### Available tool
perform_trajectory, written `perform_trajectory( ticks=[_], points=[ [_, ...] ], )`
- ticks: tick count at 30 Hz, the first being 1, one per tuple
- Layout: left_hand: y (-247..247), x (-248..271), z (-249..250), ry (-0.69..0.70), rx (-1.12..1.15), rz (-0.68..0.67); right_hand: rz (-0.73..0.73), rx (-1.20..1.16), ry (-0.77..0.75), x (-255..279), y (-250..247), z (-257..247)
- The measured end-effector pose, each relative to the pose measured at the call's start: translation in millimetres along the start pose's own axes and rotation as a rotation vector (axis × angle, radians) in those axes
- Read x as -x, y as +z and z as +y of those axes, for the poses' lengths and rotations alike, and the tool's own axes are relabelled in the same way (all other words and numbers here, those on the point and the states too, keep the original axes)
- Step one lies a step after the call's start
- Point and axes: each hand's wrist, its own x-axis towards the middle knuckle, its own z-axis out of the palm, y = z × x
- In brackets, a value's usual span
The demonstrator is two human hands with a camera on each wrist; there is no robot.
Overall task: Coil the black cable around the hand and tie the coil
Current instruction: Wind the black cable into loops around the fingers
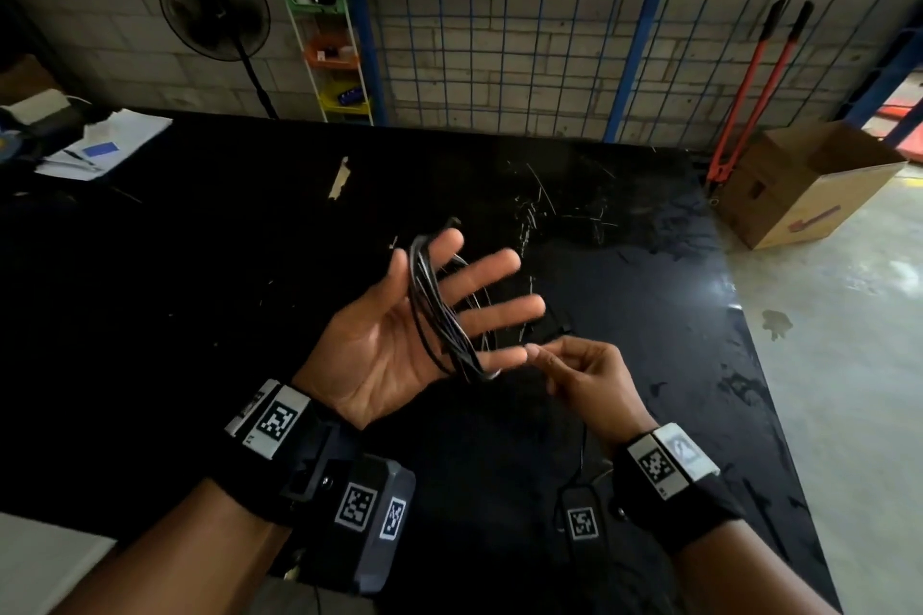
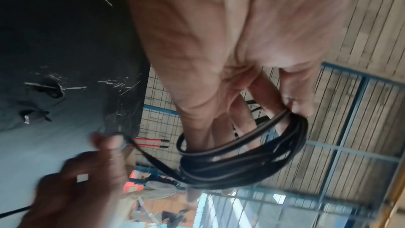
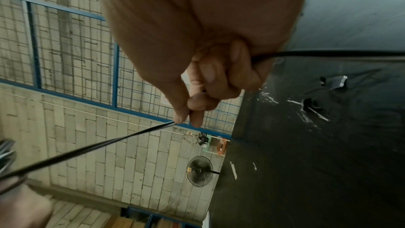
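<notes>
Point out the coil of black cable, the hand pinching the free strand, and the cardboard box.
coil of black cable (image 1: 439, 315): head view, on the wraps crossing the fingers.
right hand (image 3: 197, 96): right wrist view, on the curled fingers.
cardboard box (image 1: 799, 195): head view, on its side wall.

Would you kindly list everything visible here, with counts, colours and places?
black cable: one, black, coiled round the left fingers, free strand running to the right hand
table: one, black, scratched, under both hands
papers: a few, white, far left of the table
fan: one, black, by the wall
shelf rack: one, green, orange and yellow trays, beside the fan
wire fence: one, blue frame, behind the table
bolt cutters: one, red handles, leaning right
cardboard box: one, brown, on the floor, right
left hand: open, fingers spread
right hand: pinches the cable strand
</notes>
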Motion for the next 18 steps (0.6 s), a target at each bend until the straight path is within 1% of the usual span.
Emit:
perform_trajectory(
  ticks=[3,6,8,12,15,18],
  points=[
    [3.7,5.7,-16.3,-0.126,-0.103,0.062,0.035,-0.011,-0.077,-10.6,-2.8,-24.2],
    [-0.7,14.4,-28.5,-0.187,-0.295,0.13,0.03,0.012,-0.141,-14.0,-5.6,-57.7],
    [-3.9,19.5,-31.0,-0.191,-0.408,0.206,0.002,0.071,-0.202,-9.8,-6.2,-80.6],
    [-6.0,21.1,-27.8,-0.201,-0.533,0.337,-0.099,0.231,-0.325,9.3,1.7,-111.2],
    [-6.9,21.1,-25.3,-0.179,-0.595,0.403,-0.142,0.256,-0.366,20.7,9.0,-118.6],
    [-10.4,19.6,-24.2,-0.129,-0.579,0.457,-0.136,0.284,-0.438,29.4,15.4,-116.5]
  ],
)
